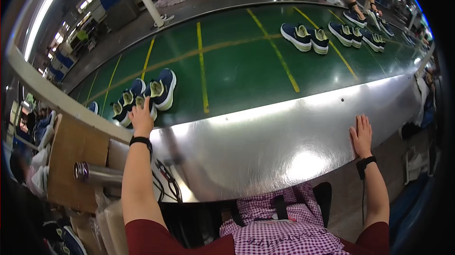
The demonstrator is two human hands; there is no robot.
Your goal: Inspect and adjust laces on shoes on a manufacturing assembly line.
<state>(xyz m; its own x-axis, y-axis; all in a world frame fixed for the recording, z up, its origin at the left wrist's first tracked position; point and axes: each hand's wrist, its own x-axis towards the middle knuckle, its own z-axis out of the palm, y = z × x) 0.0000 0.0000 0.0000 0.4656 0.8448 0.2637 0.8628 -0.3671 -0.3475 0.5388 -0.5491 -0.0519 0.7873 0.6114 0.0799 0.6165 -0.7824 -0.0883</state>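
My left hand [141, 118] reaches over the near edge of the green belt, its fingers stretched out and touching the back of a navy sneaker [153, 111] with a white sole. That shoe is partly hidden behind the fingers. Close beside it, at the right end of the group, stands another navy sneaker [163, 90] with a pale lining. Further navy sneakers [122, 113] sit just left of the hand. My right hand [362, 137] lies flat on the right part of the shiny metal table [256, 146], fingers together and straight, holding nothing.
Yellow lines cross the green belt [227, 79]. Pairs of navy sneakers [296, 37] stand farther right, where a co-worker's hands [358, 12] handle shoes. At left are a cardboard sheet [76, 160] and a metal flask [97, 173]. Black-handled tools [168, 179] lie at the table's left end.
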